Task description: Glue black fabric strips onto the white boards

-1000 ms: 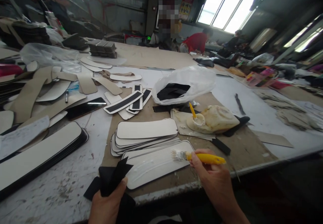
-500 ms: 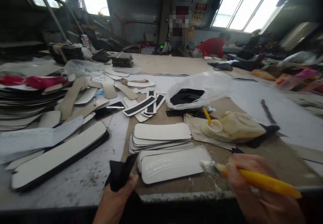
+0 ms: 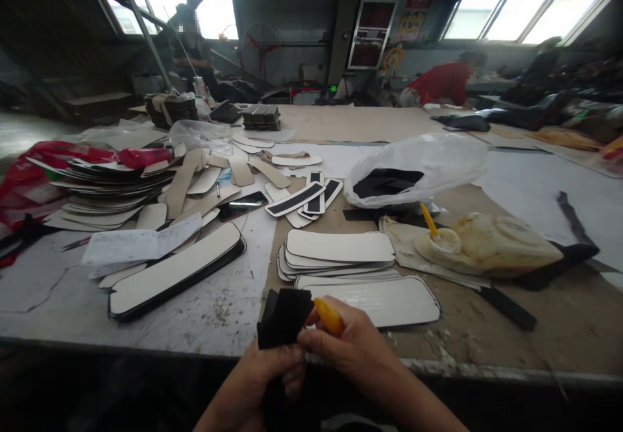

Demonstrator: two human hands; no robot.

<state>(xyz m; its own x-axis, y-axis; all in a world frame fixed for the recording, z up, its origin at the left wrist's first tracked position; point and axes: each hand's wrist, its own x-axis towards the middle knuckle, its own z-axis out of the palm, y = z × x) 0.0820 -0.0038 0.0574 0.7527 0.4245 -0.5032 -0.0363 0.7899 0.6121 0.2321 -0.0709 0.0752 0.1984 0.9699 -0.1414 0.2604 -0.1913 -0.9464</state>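
Note:
My left hand (image 3: pixel 275 364) is closed around a bundle of black strips (image 3: pixel 287 315) at the table's front edge. Against that bundle, the fingertips of my right hand (image 3: pixel 357 338) pinch at its right side. A yellow-handled brush (image 3: pixel 329 317) is also gripped in my right hand, its bristles hidden. Just beyond my hands lie stacked cream panels with rounded corners (image 3: pixel 341 246). The nearest panel (image 3: pixel 389 299) has wet, shiny streaks on its face. To the right, a glue-stained plastic container (image 3: pixel 506 244) lies on its side, a yellow stick (image 3: pixel 429 219) standing in its opening.
Another panel stack (image 3: pixel 178 270) lies left, beside paper sheets (image 3: pixel 141 244) and a phone (image 3: pixel 243 205). Panels with black strips (image 3: pixel 296 200) and a clear bag of black pieces (image 3: pixel 418 166) lie farther back. Two people work beyond the table, one in red (image 3: pixel 440 85).
My right hand has come left from the streaked panel, brush still in it, and now meets my left hand at the black strips. The camera view has turned left.

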